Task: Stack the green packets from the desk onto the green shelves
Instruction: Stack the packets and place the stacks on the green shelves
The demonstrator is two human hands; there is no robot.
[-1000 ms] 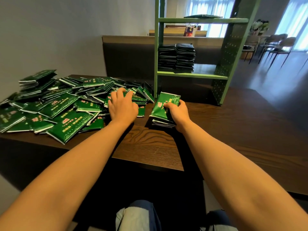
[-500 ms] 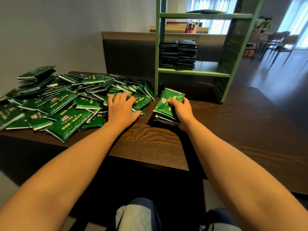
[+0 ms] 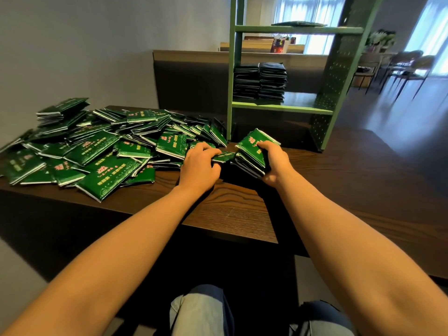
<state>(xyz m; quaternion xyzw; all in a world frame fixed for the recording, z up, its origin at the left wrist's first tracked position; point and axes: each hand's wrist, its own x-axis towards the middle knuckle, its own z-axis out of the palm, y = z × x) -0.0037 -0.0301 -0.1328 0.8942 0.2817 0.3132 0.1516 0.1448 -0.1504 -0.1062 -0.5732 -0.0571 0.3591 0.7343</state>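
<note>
A big loose heap of green packets covers the left of the dark wooden desk. My right hand grips a tilted stack of green packets just in front of the green shelves. My left hand pinches one green packet by its edge, held right beside the stack. Two neat piles of stacked packets stand on the middle shelf, looking dark in shadow. A flat layer of packets lies on the top shelf.
The shelf unit stands on the desk's far side, its perforated green side panel to the right. A grey wall is on the left, a brown partition behind the desk. Chairs stand far right. My knees show below the desk edge.
My left hand has drawn one packet out of the heap and carried it rightward to the stack. My right hand has kept hold of the stack, tilting it a little.
</note>
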